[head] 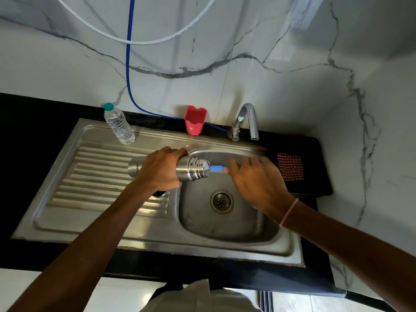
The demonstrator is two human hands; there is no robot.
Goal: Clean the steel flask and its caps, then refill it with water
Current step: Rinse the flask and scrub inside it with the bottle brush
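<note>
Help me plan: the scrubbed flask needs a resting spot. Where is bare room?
The ribbed drainboard is bare left of the flask, from the plastic bottle to the sink's front rim. Crowded: back ledge with red cup and tap, and above the basin, where left hand grips flask, right hand brush.

free: basin (202, 224) under flask (191, 170), drainboard (90, 176) left | obstacles: bottle (119, 126), red cup (195, 120), tap (247, 120) along back rim
</note>
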